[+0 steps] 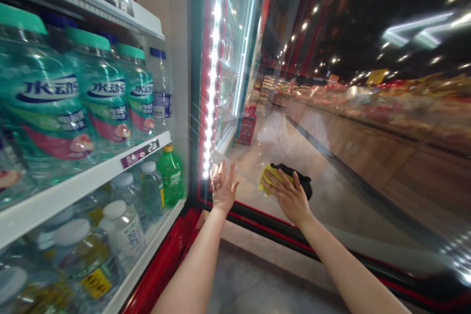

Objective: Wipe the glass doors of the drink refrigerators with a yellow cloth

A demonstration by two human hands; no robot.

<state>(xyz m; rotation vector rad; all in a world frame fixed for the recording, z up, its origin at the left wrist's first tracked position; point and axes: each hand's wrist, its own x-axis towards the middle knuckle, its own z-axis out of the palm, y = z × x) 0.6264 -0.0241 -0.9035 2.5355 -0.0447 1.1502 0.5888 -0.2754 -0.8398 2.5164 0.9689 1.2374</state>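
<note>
While the right hand (290, 194) holds a yellow and black cloth (265, 180) against the glass door (253, 198), just above the bottom frame (270, 220), the step looks like wiping. Its fingers lie long across the cloth, pressing it down; I cannot tell whether the thumb tucks around it. The left hand (222, 187) is spread and holds nothing that shows, near the foot of the light strip (210, 108); whether it touches the glass is unclear. To do this well, I would keep the palm flat so the cloth bears evenly, overlap the strokes, and work right into the corner by the frame, refolding to a clean side if smears appear.

On the left, the upper shelf (91, 174) bears large clear bottles (106, 93) with teal caps and peach pictures on their labels, and a blue-capped bottle (161, 83) beside the wall. Below stand a green bottle (171, 179), a white-capped bottle (127, 233) whose drink looks clear, and a bottle (88, 255) with something yellowish inside. All look capped; their fill levels are hard to read.
</note>
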